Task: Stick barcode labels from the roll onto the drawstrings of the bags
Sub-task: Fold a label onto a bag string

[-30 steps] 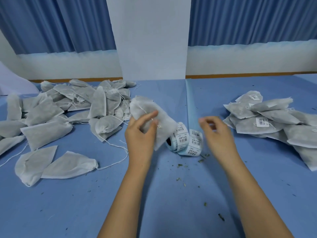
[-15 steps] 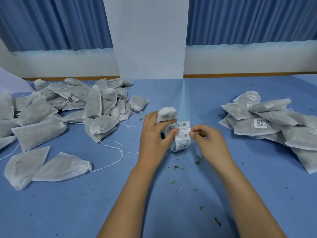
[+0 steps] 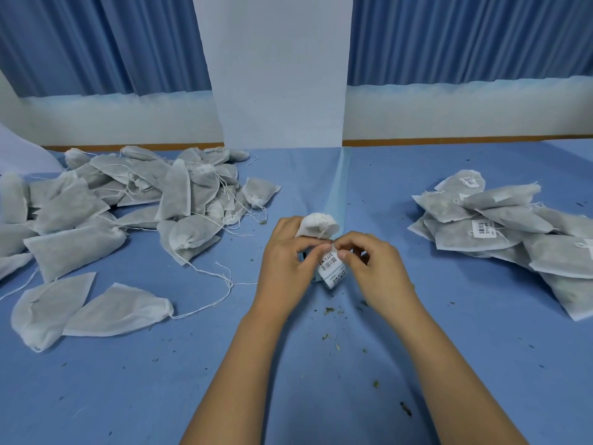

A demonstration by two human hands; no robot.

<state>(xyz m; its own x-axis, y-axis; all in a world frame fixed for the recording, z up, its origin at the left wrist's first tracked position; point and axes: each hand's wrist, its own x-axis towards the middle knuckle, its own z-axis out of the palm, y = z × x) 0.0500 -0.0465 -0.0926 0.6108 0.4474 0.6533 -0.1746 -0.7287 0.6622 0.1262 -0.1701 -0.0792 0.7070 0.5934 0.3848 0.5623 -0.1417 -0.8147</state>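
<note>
Between the large unlabelled heap [image 3: 179, 194] and the small labelled pile [image 3: 465, 239], your left hand [image 3: 285, 264] grips a bag [image 3: 316, 223] and your right hand [image 3: 375, 268] pinches a barcode label [image 3: 329, 263].

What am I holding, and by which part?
Left hand grips a bag by its lower part; both it and the right hand pinch the label strip at its top edge.

Open blue surface [image 3: 128, 396] runs between a heap of bags [image 3: 128, 200] at left and a labelled pile [image 3: 500, 226] at right; loose strings [image 3: 228, 282] trail inward; a white pillar [image 3: 276, 75] blocks the back.
</note>
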